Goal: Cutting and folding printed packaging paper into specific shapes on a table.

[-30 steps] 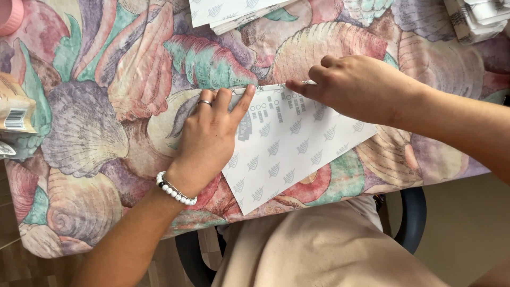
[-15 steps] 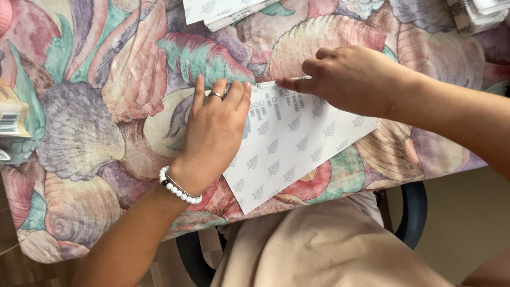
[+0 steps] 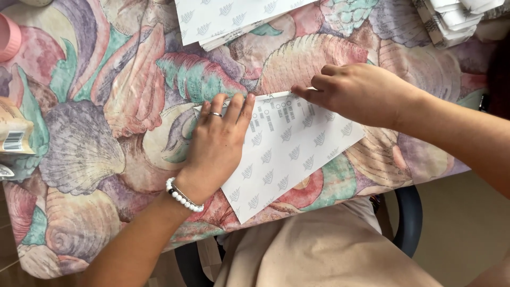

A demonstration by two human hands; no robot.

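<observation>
A white folded paper sheet [image 3: 289, 154] with a small grey leaf pattern lies tilted on the shell-patterned tablecloth [image 3: 95, 133]. My left hand [image 3: 218, 146] rests flat on the sheet's left part, fingers together and pointing up, with a ring and a white bead bracelet at the wrist. My right hand [image 3: 356, 93] presses on the sheet's upper edge, fingertips curled down onto the fold line. Neither hand lifts the paper.
A stack of the same patterned sheets [image 3: 228, 18] lies at the top centre. More folded white paper pieces [image 3: 459, 18] sit at the top right. A pink object [image 3: 8, 37] and a tan package [image 3: 13, 135] are at the left edge. A chair is below the table edge.
My left hand has slid a little up and left along the sheet. My right hand stays on the upper edge, its fingertips shifted slightly along the fold.
</observation>
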